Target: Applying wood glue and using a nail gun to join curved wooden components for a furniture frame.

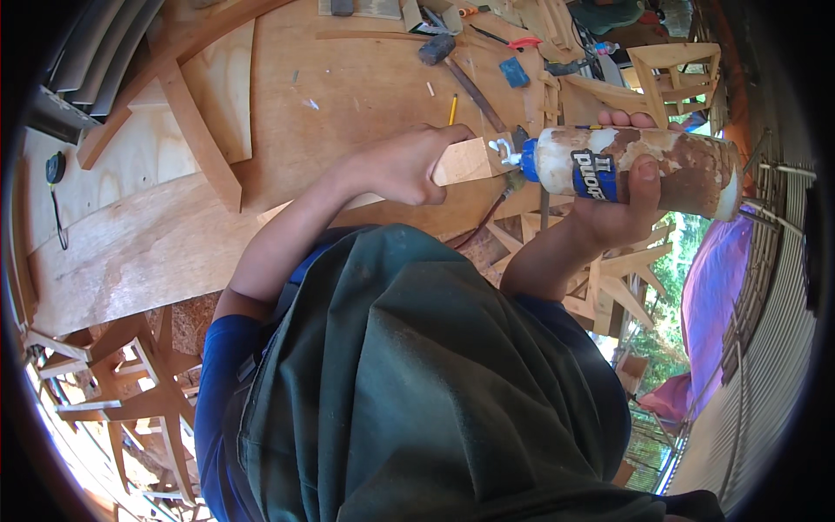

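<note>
Right grip (639, 196) clasps the bottle (604, 143), its nozzle (508, 155) facing wood (465, 162) the left grip (404, 165) holds — white lettering on the blue label (594, 176).

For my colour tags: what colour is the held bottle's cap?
The cap is blue, clearest in the head view.

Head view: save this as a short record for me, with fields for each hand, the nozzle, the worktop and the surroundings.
Left hand: gripping a wooden piece
Right hand: gripping a stained bottle, held sideways
Nozzle: white, on a blue cap, pointed toward the wooden piece; contact unclear
Worktop: dark-headed mallet, yellow pencil, small blue block
Surroundings: wooden frames lower left, purple sheet at right
</note>
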`<act>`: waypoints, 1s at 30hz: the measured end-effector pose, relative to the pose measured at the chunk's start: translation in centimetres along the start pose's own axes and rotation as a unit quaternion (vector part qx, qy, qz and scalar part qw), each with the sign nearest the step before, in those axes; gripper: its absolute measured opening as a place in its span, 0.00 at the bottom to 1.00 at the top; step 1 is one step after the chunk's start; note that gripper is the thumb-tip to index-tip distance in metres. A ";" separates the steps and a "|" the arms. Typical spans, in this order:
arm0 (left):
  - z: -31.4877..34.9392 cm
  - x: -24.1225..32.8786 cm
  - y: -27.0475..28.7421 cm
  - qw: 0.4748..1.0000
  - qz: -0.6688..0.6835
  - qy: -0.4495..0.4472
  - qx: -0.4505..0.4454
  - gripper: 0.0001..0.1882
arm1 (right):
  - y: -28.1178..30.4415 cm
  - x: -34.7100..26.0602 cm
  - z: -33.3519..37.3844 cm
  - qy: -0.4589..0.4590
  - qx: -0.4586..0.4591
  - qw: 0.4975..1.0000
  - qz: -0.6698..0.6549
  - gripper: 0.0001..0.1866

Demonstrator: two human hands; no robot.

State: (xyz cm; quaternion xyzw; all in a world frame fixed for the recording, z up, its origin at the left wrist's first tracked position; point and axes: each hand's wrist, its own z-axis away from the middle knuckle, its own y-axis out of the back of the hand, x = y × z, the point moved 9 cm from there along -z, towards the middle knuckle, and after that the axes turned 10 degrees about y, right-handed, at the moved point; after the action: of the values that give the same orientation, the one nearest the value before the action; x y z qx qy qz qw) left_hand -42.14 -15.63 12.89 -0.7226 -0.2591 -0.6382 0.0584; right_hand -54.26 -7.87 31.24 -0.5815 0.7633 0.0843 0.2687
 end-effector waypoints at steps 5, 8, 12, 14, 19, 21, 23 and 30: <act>-0.1 -0.2 0.0 1.000 0.014 -0.006 0.004 0.32 | -1.6 0.2 0.3 -0.002 -0.051 0.998 0.038 0.36; 0.0 -0.4 0.2 1.000 0.019 -0.011 0.018 0.31 | -1.5 0.2 0.2 0.001 -0.030 0.999 0.023 0.37; 0.1 -0.2 0.2 1.000 0.023 0.000 0.007 0.32 | -2.2 0.3 0.3 -0.011 -0.068 0.996 0.049 0.38; 0.0 -0.3 0.2 1.000 0.026 -0.002 0.005 0.32 | -2.1 0.8 0.5 -0.022 -0.035 0.998 0.056 0.37; 0.0 -0.2 -0.3 1.000 0.014 0.000 0.009 0.32 | -2.8 0.5 -0.1 -0.002 -0.034 0.999 0.026 0.36; 0.0 -0.2 -0.3 1.000 0.017 -0.001 0.011 0.32 | -3.1 0.9 -0.1 -0.004 -0.045 0.998 0.039 0.36; 0.0 -0.2 -0.3 1.000 0.014 0.000 0.007 0.33 | -3.2 1.0 -0.4 0.008 -0.069 0.996 0.054 0.36; 0.0 0.2 0.1 1.000 0.004 -0.001 0.008 0.34 | -3.2 1.2 -0.2 -0.001 -0.065 0.996 0.058 0.37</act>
State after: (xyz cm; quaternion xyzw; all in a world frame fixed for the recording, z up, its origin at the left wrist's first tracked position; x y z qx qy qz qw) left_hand -42.09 -15.64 13.06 -0.7242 -0.2610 -0.6349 0.0664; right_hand -51.49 -9.92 31.40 -0.5527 0.7881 0.1495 0.2258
